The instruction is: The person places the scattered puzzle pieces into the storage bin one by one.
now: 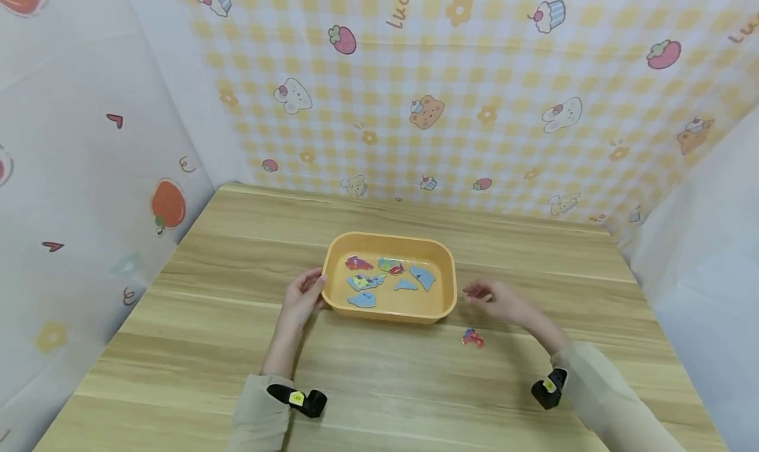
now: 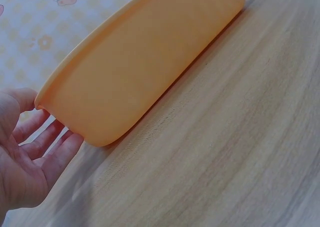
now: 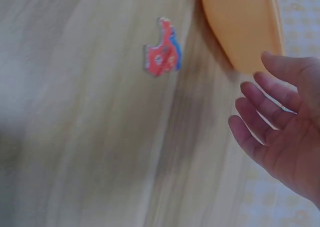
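Observation:
A shallow yellow-orange plastic tray [image 1: 385,317] stands on the wooden table with several flat puzzle pieces inside, among them a light-blue one [image 1: 423,277] and a red one [image 1: 358,263]. At the tray's left end my left hand [image 1: 302,298] grips it, thumb at the rim and fingers against the outer wall, as the left wrist view [image 2: 35,157] also shows. My right hand [image 1: 497,300] hovers just off the right end, fingers loosely bent and holding nothing. A red and blue puzzle piece [image 1: 473,338] lies on the table near that hand, also in the right wrist view [image 3: 164,52].
The wooden tabletop [image 1: 379,386] reaches back to a yellow checked cloth [image 1: 391,155] with cartoon prints. White printed cloth [image 1: 89,195] hangs along the left side, and a pale sheet [image 1: 705,228] borders the right. Black wrist cameras [image 1: 308,402] sit on both sleeves.

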The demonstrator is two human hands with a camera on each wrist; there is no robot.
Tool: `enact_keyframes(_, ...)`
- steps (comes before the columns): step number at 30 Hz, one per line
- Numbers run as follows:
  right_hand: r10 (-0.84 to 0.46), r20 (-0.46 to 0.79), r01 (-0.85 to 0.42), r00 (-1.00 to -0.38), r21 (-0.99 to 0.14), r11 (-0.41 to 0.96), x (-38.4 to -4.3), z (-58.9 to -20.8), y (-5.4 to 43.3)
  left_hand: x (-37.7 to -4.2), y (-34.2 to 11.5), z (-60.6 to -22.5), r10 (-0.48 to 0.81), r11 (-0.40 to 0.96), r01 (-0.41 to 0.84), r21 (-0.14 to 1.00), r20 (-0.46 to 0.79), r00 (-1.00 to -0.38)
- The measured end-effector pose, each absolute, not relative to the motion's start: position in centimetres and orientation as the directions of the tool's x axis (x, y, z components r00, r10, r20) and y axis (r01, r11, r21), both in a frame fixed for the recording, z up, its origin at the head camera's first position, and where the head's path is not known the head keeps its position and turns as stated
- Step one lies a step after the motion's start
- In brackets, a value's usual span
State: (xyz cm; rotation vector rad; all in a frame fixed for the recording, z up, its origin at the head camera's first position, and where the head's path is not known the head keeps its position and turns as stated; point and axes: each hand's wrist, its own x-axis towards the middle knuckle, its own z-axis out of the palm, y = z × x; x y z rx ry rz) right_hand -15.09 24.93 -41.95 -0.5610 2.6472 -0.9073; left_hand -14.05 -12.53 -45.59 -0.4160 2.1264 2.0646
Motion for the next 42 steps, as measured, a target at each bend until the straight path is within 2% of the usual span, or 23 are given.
enact_keyframes(4,-0.536,-0.157,-0.322,-0.829,-0.65,0.688,-14.1,-42.9,25.5,-14.1,-12.4,-45.5,-0.091,0.02,-0.299,0.954,-0.296,-0.951)
enact_keyframes(7,-0.552,-0.186,-0.302,-0.813,-0.675,0.673,-13.4,-43.3,25.8,-14.1,-12.4,-45.5,-0.085,0.023,-0.292,0.956,-0.289,-0.953)
enact_keyframes(12,-0.548,-0.206,-0.289,-0.81,-0.674,0.68,-12.2,-43.8,25.6,-13.9,-12.4,-45.4,-0.077,0.033,-0.27,0.962,-0.267,-0.961)
enact_keyframes(19,-0.592,-0.123,-0.391,-0.796,-0.642,0.659,-11.5,-44.6,24.7,-13.6,-12.7,-45.3,-0.092,0.052,-0.268,0.962,-0.262,-0.961)
enact_keyframes(27,-0.552,-0.175,-0.308,-0.816,-0.677,0.669,-11.3,-44.7,24.6,-13.7,-12.6,-45.1,-0.091,0.052,-0.274,0.96,-0.269,-0.959)
enact_keyframes(42,-0.562,-0.142,-0.254,-0.815,-0.783,0.567,-11.2,-43.8,25.1,-13.6,-12.6,-45.5,-0.104,0.058,-0.293,0.954,-0.286,-0.952)
